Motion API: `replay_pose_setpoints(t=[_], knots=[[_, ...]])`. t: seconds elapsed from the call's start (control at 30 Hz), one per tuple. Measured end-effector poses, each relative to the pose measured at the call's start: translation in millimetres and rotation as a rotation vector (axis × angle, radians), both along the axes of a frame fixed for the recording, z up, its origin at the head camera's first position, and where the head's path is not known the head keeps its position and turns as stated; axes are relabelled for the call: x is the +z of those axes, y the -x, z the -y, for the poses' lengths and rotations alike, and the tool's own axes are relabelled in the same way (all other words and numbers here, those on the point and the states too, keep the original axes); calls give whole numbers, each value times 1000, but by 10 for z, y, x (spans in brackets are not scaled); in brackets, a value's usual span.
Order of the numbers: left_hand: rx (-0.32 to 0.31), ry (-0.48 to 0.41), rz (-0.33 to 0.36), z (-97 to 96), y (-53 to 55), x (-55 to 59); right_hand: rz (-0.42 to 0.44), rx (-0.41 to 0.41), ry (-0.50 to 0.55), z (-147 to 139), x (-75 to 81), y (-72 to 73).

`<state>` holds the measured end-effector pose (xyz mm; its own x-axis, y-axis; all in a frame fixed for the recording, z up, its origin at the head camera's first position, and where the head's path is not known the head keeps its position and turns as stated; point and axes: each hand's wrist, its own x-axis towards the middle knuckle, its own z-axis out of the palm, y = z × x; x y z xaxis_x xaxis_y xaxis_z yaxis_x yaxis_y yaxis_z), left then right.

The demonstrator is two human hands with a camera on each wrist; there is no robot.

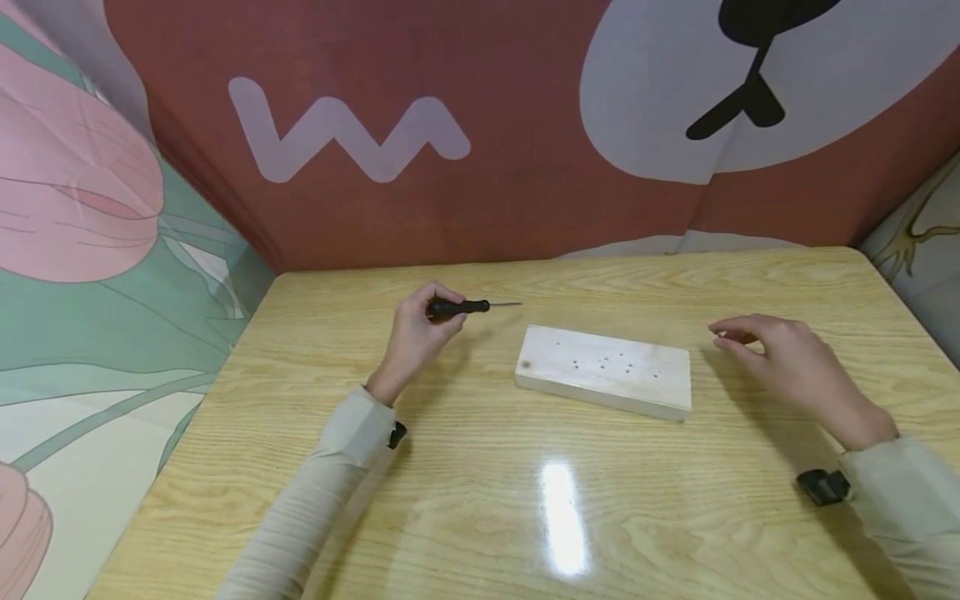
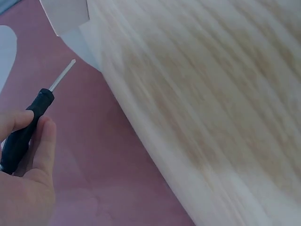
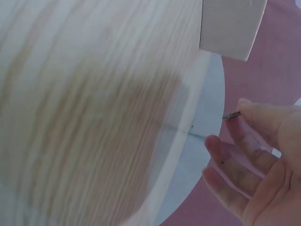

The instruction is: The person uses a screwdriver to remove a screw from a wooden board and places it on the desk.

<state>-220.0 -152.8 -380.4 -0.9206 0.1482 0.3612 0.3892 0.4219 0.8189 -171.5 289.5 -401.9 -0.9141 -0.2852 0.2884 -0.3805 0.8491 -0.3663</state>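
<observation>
Left of the wooden block, my left hand (image 1: 423, 333) grips a screwdriver (image 1: 459, 307) by its black handle, the thin metal shaft pointing right. The left wrist view shows the screwdriver (image 2: 28, 127) between thumb and fingers, its tip touching nothing. My right hand (image 1: 795, 367) is raised off the block's right end. In the right wrist view, its thumb and index finger pinch a small threaded screw (image 3: 232, 115); the other fingers are loosely bent. The pale block (image 1: 600, 387) lies flat on the table between the hands, with several small dark holes or marks in its top.
The wood-grain table (image 1: 465, 500) spreads below both arms, with a bright light reflection near its front. A reddish-brown printed cloth (image 1: 420, 217) hangs behind the table's far edge. Another cloth with a flower pattern (image 1: 75, 208) hangs at the left.
</observation>
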Motion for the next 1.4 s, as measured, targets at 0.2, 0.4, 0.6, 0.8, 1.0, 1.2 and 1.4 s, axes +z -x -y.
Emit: replay_pose_setpoints(t=[0.2, 0.4, 0.6, 0.8, 1.0, 1.2, 1.4], knots=[[7, 36, 34, 41, 33, -34, 48, 58, -3, -74, -34, 41], [11, 80, 29, 62, 66, -63, 98, 70, -29, -128, -68, 79], [4, 142, 37, 103, 97, -103, 116, 84, -53, -164, -99, 106], [-2, 206, 40, 144, 127, -132, 147, 99, -64, -172, -124, 126], [-1, 265, 60, 177, 140, -164, 177, 112, -78, -175, -126, 144], [-6, 317, 107, 209, 148, -199, 161, 122, -91, -184, -143, 154], [-12, 430, 163, 233, 165, -217, 147, 122, -94, -200, -163, 165]])
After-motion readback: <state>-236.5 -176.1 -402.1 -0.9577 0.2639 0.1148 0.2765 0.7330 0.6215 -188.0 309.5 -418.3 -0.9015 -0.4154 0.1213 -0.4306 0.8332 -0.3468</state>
